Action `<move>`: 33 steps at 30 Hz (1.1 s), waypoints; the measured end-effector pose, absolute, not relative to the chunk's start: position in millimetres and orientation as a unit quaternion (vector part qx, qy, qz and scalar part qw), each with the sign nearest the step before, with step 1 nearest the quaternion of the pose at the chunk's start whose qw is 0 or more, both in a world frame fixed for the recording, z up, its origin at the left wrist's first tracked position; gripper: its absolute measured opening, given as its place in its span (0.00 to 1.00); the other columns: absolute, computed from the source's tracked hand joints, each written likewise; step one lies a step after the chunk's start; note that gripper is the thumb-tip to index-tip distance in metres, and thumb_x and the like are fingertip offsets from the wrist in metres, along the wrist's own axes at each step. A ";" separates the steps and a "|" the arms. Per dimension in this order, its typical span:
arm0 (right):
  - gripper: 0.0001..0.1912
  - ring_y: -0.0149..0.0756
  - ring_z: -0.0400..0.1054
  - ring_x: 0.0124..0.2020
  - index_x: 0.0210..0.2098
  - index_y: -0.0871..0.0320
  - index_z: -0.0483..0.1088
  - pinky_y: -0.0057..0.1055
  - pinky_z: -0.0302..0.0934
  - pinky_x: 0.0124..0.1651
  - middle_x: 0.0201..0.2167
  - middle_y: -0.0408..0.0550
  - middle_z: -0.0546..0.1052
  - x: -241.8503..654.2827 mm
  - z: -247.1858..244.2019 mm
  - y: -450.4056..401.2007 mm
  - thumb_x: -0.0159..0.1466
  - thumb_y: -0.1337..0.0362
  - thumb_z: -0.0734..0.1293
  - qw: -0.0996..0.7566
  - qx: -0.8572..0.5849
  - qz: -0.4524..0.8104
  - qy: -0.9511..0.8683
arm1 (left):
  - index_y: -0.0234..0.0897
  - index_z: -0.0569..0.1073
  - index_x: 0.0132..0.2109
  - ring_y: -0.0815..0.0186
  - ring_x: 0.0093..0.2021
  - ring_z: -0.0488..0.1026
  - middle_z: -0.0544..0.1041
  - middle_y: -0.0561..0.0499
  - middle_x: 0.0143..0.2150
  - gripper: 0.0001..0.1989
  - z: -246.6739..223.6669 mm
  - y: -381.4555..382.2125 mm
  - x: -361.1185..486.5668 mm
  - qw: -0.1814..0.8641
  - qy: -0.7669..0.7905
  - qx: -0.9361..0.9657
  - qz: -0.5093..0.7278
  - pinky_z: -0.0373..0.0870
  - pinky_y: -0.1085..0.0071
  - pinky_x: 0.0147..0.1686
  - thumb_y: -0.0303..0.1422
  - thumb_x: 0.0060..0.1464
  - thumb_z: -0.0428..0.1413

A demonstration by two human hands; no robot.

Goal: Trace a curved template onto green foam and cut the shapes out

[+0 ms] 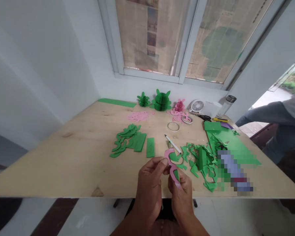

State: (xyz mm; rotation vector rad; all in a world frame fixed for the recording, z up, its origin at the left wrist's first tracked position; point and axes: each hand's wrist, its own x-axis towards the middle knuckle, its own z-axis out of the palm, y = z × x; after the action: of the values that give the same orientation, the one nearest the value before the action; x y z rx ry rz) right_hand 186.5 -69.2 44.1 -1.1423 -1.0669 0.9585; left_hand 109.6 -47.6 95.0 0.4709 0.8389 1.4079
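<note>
Near the table's front edge, my left hand [152,178] pinches the upper left part of a curved pink paper piece [168,153]. My right hand [182,190] grips the lower end of the same piece. Green shows through or behind its cut-out curves. Just beyond my hands lies a white pen [172,144]. Green paper scraps [203,160] are heaped to the right. Left of my hands are a small green rectangle [150,147] and a pile of curved green cutouts [126,139].
Along the wall stand green paper figures [161,100], a pink one [179,105], a small fan [197,106] and a bottle [226,106]. Tape rolls [173,126], black scissors [205,117] and a yellow cutter [220,119] lie nearby. A person [270,114] is at the right.
</note>
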 end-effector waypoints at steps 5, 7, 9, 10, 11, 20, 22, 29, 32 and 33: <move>0.21 0.28 0.40 0.20 0.23 0.59 0.67 0.26 0.39 0.19 0.18 0.38 0.53 183.4 46.5 -67.3 0.63 0.50 0.60 0.605 -0.494 0.424 -0.459 | 0.33 0.75 0.24 0.72 0.25 0.64 0.71 0.54 0.21 0.05 95.2 -47.1 108.0 0.655 0.377 0.213 0.619 0.61 0.75 0.28 0.30 0.40 0.63; 0.21 0.28 0.40 0.19 0.23 0.60 0.68 0.26 0.38 0.19 0.18 0.38 0.52 182.5 47.2 -67.0 0.63 0.50 0.60 0.607 -0.496 0.418 -0.460 | 0.34 0.75 0.24 0.72 0.25 0.64 0.71 0.54 0.21 0.05 95.9 -46.8 107.7 0.654 0.379 0.213 0.618 0.61 0.75 0.28 0.30 0.40 0.63; 0.21 0.28 0.40 0.19 0.23 0.60 0.69 0.25 0.38 0.19 0.17 0.37 0.51 182.0 46.9 -66.6 0.62 0.49 0.61 0.612 -0.494 0.410 -0.462 | 0.34 0.75 0.25 0.72 0.24 0.64 0.70 0.55 0.21 0.05 96.6 -46.4 107.4 0.654 0.380 0.211 0.619 0.61 0.75 0.27 0.30 0.40 0.63; 0.21 0.28 0.41 0.19 0.24 0.60 0.69 0.25 0.39 0.18 0.17 0.37 0.50 181.8 46.4 -66.3 0.62 0.49 0.61 0.615 -0.492 0.406 -0.463 | 0.34 0.75 0.25 0.72 0.24 0.64 0.71 0.55 0.21 0.05 96.8 -46.2 107.3 0.654 0.380 0.211 0.620 0.61 0.75 0.27 0.31 0.39 0.64; 0.21 0.28 0.41 0.19 0.24 0.60 0.69 0.25 0.39 0.18 0.17 0.37 0.50 181.6 45.7 -66.0 0.62 0.49 0.61 0.617 -0.491 0.404 -0.464 | 0.33 0.75 0.25 0.71 0.24 0.65 0.71 0.55 0.21 0.06 97.0 -46.0 107.1 0.653 0.380 0.213 0.620 0.62 0.75 0.28 0.31 0.39 0.64; 0.21 0.29 0.46 0.19 0.24 0.60 0.72 0.25 0.43 0.19 0.17 0.39 0.56 183.9 42.3 -62.6 0.61 0.50 0.62 0.610 -0.515 0.360 -0.483 | 0.33 0.75 0.24 0.70 0.25 0.66 0.71 0.54 0.22 0.06 96.5 -42.4 106.9 0.647 0.382 0.223 0.621 0.63 0.73 0.29 0.31 0.39 0.64; 0.20 0.29 0.47 0.19 0.25 0.60 0.73 0.25 0.43 0.19 0.18 0.39 0.57 184.5 42.9 -62.0 0.61 0.51 0.62 0.608 -0.516 0.355 -0.488 | 0.33 0.75 0.24 0.70 0.25 0.65 0.71 0.54 0.22 0.06 96.2 -41.3 107.2 0.649 0.379 0.225 0.620 0.63 0.74 0.29 0.31 0.40 0.64; 0.19 0.29 0.44 0.20 0.25 0.60 0.71 0.25 0.41 0.18 0.18 0.39 0.54 182.1 43.9 -58.4 0.61 0.51 0.62 0.616 -0.508 0.375 -0.471 | 0.34 0.75 0.24 0.71 0.25 0.65 0.70 0.55 0.21 0.05 95.6 -38.7 107.6 0.657 0.364 0.220 0.623 0.62 0.75 0.29 0.30 0.42 0.63; 0.19 0.28 0.41 0.19 0.24 0.59 0.69 0.25 0.40 0.18 0.18 0.38 0.51 180.6 43.5 -57.1 0.61 0.50 0.62 0.622 -0.503 0.390 -0.455 | 0.34 0.76 0.25 0.72 0.25 0.65 0.71 0.55 0.21 0.04 96.4 -38.3 107.7 0.656 0.363 0.222 0.623 0.62 0.75 0.29 0.30 0.42 0.63; 0.19 0.28 0.41 0.20 0.23 0.59 0.68 0.25 0.40 0.19 0.18 0.38 0.51 180.3 43.2 -56.8 0.60 0.50 0.63 0.625 -0.502 0.393 -0.450 | 0.34 0.76 0.26 0.71 0.25 0.65 0.71 0.55 0.22 0.04 96.7 -38.3 107.7 0.657 0.362 0.223 0.623 0.62 0.75 0.30 0.30 0.42 0.63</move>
State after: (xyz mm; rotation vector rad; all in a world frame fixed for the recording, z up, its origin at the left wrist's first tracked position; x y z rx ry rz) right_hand 180.3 -56.8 43.2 -1.1523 -1.0327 0.9020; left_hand 107.7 -38.3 96.7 0.5062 0.8201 1.4115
